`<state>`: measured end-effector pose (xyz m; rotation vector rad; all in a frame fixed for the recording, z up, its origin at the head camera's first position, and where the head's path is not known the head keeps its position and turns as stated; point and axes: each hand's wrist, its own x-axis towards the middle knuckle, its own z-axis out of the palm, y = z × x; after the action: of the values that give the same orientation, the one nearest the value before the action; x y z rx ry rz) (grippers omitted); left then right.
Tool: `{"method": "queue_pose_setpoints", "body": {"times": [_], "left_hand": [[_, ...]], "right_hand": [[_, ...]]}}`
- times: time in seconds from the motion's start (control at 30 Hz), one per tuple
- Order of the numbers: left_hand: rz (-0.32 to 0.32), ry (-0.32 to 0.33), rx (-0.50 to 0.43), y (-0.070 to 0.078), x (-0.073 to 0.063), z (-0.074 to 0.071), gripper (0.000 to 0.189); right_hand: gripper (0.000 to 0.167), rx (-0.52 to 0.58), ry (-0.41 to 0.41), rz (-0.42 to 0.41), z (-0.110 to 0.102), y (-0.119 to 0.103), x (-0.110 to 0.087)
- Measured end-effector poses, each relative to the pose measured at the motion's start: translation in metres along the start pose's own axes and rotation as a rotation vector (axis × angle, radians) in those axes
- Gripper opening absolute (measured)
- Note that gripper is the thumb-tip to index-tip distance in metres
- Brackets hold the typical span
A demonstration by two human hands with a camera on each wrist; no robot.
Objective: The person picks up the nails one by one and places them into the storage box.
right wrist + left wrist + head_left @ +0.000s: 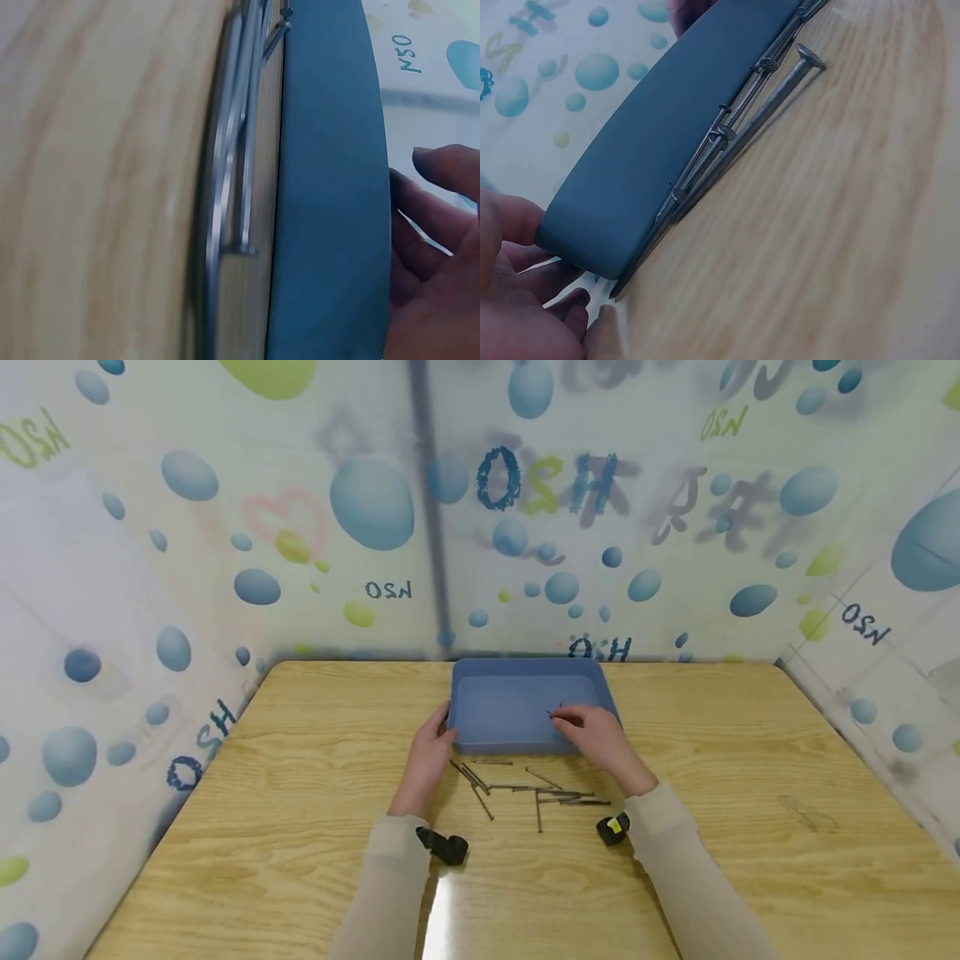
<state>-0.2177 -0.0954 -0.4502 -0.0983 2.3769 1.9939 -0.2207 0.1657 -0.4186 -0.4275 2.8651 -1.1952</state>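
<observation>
A blue tray (517, 749) rests on the wooden table by the back wall. My left hand (431, 752) grips its left front corner; in the left wrist view, the thumb and fingers (521, 217) lie around the tray's end. Over the right part of the tray is my right hand (596, 735), its fingertips together on a small dark piece, seemingly a nail (550, 714), mostly hidden by the fingers. The tray wall (330, 195) covers part of the right hand in the right wrist view. Several loose steel nails (538, 814) lie in front of the tray.
More nails (475, 777) lie near the tray's left front corner, close to my left wrist. The table (315, 860) meets a patterned wall covering (375, 627) behind the tray and at both sides. Black wrist cameras (450, 848) sit on both sleeves.
</observation>
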Motion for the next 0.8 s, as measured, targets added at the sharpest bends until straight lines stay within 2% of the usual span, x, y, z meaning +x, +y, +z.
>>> {"method": "queue_pose_setpoints", "body": {"times": [0.2, 0.5, 0.8], "left_hand": [[-0.004, 0.003, 0.002, -0.0008, 0.0005, -0.0021, 0.051], [-0.014, 0.001, 0.004, -0.0007, -0.0011, -0.0024, 0.051], [0.008, 0.018, 0.013, -0.0010, -0.0013, 0.0010, 0.051]], "right_hand": [[0.035, -0.037, -0.051, 0.009, -0.0008, 0.0049, 0.0029], [0.031, -0.156, -0.143, -0.044, 0.0002, 0.0049, 0.0017], [0.028, -0.229, -0.173, -0.049, -0.0018, 0.0018, -0.0017]]}}
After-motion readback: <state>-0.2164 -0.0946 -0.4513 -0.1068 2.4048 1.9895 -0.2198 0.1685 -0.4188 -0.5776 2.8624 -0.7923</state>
